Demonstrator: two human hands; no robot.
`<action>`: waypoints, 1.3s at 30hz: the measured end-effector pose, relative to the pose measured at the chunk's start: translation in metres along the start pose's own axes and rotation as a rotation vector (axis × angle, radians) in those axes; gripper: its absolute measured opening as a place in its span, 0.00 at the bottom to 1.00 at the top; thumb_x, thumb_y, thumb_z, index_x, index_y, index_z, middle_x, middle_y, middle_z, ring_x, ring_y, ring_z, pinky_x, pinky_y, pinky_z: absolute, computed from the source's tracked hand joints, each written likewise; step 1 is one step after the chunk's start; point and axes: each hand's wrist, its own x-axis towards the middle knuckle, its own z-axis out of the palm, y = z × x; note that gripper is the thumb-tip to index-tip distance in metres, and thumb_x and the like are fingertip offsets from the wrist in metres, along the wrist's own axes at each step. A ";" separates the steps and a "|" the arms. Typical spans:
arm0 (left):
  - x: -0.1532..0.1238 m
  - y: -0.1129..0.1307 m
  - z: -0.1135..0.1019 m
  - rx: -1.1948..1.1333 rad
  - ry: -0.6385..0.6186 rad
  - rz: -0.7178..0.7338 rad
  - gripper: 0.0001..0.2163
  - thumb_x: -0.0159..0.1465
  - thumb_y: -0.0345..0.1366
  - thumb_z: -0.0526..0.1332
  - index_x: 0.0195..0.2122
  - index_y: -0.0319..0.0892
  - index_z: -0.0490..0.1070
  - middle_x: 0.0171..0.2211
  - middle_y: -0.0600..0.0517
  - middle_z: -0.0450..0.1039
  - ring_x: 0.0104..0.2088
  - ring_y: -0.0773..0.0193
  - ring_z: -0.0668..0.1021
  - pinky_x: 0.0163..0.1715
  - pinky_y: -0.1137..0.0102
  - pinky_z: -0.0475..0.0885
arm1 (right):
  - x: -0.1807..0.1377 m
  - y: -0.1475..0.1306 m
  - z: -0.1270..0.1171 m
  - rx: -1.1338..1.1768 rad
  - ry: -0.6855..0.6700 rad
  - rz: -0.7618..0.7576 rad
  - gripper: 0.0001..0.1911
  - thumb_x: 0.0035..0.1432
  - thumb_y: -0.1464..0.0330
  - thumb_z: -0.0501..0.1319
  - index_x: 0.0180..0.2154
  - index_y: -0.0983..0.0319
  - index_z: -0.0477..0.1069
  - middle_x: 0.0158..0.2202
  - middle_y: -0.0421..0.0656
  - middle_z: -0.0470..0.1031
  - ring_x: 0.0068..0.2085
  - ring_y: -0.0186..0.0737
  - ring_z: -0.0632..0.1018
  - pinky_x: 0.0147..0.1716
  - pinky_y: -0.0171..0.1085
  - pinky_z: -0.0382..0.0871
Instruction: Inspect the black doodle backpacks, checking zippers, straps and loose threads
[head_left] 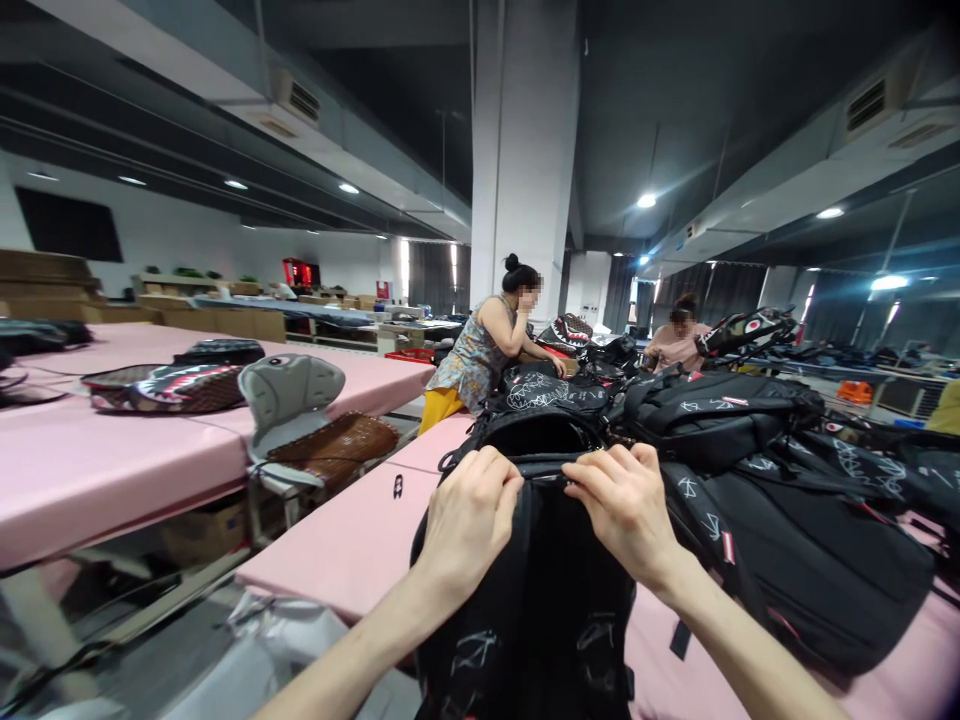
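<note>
A black backpack (540, 590) with white scribble print stands upright in front of me on the pink table (345, 540). My left hand (469, 520) grips the top edge of the backpack on its left side. My right hand (626, 505) pinches the same top edge on the right, fingers curled over what looks like the zipper line. The two hands are a short gap apart at the bag's opening.
A pile of black backpacks (787, 480) lies to the right on the table. Two people (487, 345) work at the far end. A second pink table (97, 450) on the left holds patterned bags (165, 388); a grey chair (292, 400) stands between.
</note>
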 end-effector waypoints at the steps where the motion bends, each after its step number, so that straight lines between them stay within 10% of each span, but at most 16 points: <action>1: 0.000 0.000 0.000 -0.005 0.003 -0.003 0.09 0.62 0.31 0.50 0.25 0.41 0.64 0.27 0.52 0.68 0.31 0.63 0.70 0.32 0.69 0.65 | 0.000 0.000 0.001 -0.006 -0.010 -0.009 0.04 0.59 0.70 0.59 0.36 0.58 0.71 0.32 0.38 0.76 0.32 0.34 0.71 0.37 0.39 0.51; 39: 0.008 0.000 -0.004 -0.269 -0.038 -0.189 0.09 0.60 0.36 0.52 0.24 0.41 0.66 0.27 0.52 0.68 0.29 0.64 0.69 0.30 0.70 0.60 | 0.006 -0.001 0.013 -0.015 -0.045 -0.062 0.04 0.59 0.71 0.58 0.33 0.60 0.72 0.28 0.39 0.74 0.30 0.34 0.69 0.35 0.39 0.51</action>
